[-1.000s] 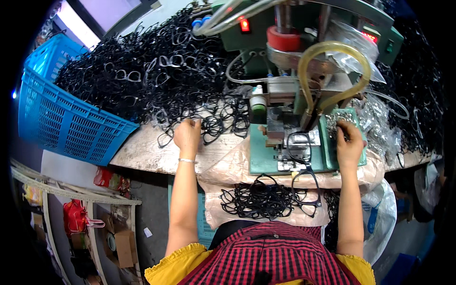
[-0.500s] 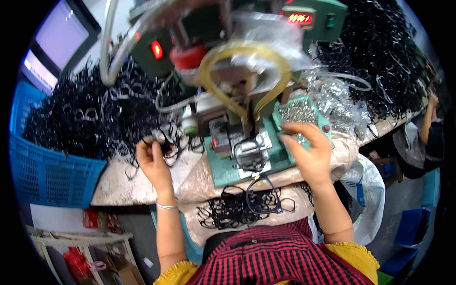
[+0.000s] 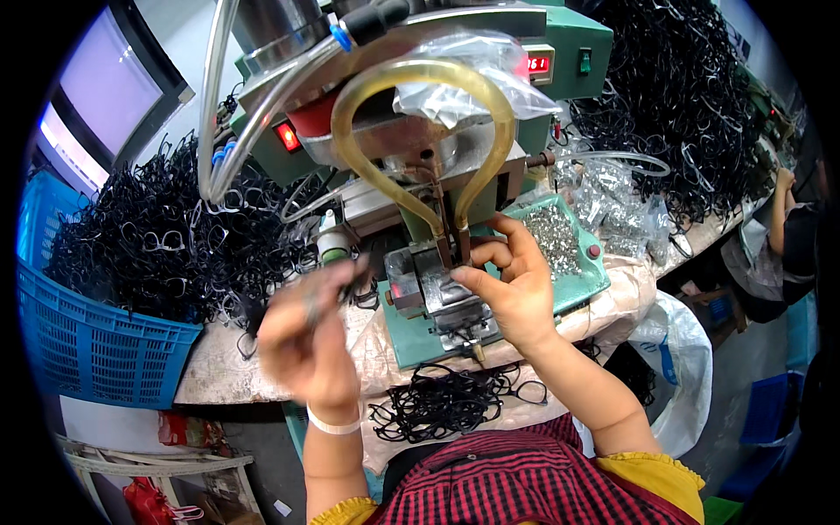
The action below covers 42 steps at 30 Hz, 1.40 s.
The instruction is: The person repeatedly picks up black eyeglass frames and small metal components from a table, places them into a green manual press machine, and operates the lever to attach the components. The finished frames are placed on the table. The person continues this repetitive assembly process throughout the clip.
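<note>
My right hand (image 3: 518, 284) is at the jig (image 3: 446, 293) of a green bench machine, thumb and fingers pinched close to the copper-coloured tips (image 3: 453, 247). Whatever sits between the fingertips is too small or hidden to make out. My left hand (image 3: 311, 337) is smeared by motion, to the left of the jig. A dark blurred strip shows by its fingertips; I cannot tell whether it is held. Below the jig lies a small heap of black glasses frames (image 3: 437, 402). Right of the jig, a green tray (image 3: 584, 282) holds small silvery metal parts (image 3: 547, 236).
A large pile of black glasses frames (image 3: 175, 236) spills from a blue crate (image 3: 105, 341) at left. Another tall pile (image 3: 674, 105) stands back right. A looped yellow hose (image 3: 346, 101) arches above the jig. At far right shows another person's arm (image 3: 779, 206).
My right hand has moved left from beside the tray to the copper-coloured tips. My left hand has come right and nearer from the left pile. The glasses frame that lay on the jig is gone from there.
</note>
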### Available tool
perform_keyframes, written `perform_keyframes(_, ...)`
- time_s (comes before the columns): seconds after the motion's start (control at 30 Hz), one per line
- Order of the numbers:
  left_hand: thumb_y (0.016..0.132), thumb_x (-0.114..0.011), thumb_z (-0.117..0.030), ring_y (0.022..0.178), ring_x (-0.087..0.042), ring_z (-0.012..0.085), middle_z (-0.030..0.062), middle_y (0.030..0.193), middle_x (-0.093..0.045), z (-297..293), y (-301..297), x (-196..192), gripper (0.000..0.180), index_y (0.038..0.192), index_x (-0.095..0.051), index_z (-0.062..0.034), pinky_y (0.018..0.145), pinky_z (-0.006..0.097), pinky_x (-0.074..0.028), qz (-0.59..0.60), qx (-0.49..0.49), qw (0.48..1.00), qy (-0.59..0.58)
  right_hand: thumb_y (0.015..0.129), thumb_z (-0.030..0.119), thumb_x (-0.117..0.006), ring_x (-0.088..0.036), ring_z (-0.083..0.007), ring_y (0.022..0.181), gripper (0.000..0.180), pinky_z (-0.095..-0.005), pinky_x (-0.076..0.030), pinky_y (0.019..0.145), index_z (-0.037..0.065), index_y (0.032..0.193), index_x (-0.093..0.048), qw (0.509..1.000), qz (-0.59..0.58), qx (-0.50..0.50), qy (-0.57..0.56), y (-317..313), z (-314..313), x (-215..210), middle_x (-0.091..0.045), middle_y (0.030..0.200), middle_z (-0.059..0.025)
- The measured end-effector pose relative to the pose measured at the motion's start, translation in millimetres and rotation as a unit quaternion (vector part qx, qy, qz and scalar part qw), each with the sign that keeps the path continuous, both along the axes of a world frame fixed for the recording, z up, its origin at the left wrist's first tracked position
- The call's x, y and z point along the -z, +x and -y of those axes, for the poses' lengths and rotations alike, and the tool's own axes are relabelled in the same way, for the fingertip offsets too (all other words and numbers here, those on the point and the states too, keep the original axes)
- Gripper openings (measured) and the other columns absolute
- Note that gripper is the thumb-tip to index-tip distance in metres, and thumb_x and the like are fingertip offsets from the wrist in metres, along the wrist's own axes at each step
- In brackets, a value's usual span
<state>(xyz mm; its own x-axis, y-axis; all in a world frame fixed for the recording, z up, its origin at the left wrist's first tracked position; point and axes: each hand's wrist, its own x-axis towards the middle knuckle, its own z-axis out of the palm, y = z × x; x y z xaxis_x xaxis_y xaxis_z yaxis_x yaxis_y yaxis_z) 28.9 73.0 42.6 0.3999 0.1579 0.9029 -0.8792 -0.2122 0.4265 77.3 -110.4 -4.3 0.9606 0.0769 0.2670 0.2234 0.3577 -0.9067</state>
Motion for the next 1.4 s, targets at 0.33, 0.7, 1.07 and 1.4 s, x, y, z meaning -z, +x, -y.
perform_keyframes(0.33, 0.079, -0.070, -0.002, 0.095, -0.072, 0.0306, 0.0092, 0.103, -0.075, 14, -25, 35, 0.017, 0.092, -0.074, -0.0113, 0.082, 0.046, -0.057, -0.036, 0.009, 0.973, 0.227, 0.084, 0.004, -0.067, -0.057, -0.0238, 0.125, 0.057, -0.0357, -0.042, 0.109, 0.004, 0.139, -0.051, 0.955, 0.145, -0.038, -0.255, 7, 50, -9, -0.061, 0.133, -0.0151)
perform_keyframes(0.7, 0.070, -0.071, -0.007, 0.086, -0.069, 0.0247, 0.0056, 0.109, -0.074, 15, -7, 39, 0.026, 0.095, -0.071, -0.0122, 0.094, 0.053, -0.049, -0.082, 0.046, 0.924, 0.369, 0.077, 0.017, -0.076, -0.064, -0.0318, 0.096, 0.031, -0.0425, -0.050, 0.087, 0.007, 0.106, -0.070, 0.779, 0.052, 0.208, -0.589, -10, 117, 66, -0.068, 0.095, -0.0135)
perform_keyframes(1.07, 0.088, -0.066, -0.004, 0.107, -0.066, 0.0296, 0.0177, 0.114, -0.069, -43, -88, 69, 0.026, 0.111, -0.064, 0.0068, 0.097, 0.040, -0.051, -0.116, -0.395, 0.901, 0.134, 0.082, 0.006, -0.070, -0.060, -0.0324, 0.088, 0.009, -0.0412, -0.047, 0.080, 0.006, 0.091, -0.069, 0.755, 0.169, 0.317, -0.549, 32, 96, 88, -0.065, 0.088, -0.0115)
perform_keyframes(1.4, 0.077, -0.063, 0.003, 0.094, -0.065, 0.0394, 0.0212, 0.099, -0.069, -258, 44, 208, 0.029, 0.104, -0.071, -0.0014, 0.083, 0.045, -0.053, -0.317, -0.392, 0.745, 0.436, 0.082, 0.013, -0.066, -0.064, -0.0340, 0.088, 0.014, -0.0433, -0.052, 0.079, 0.010, 0.093, -0.073, 0.890, 0.159, 0.294, -0.312, 64, 58, 80, -0.069, 0.088, -0.0115)
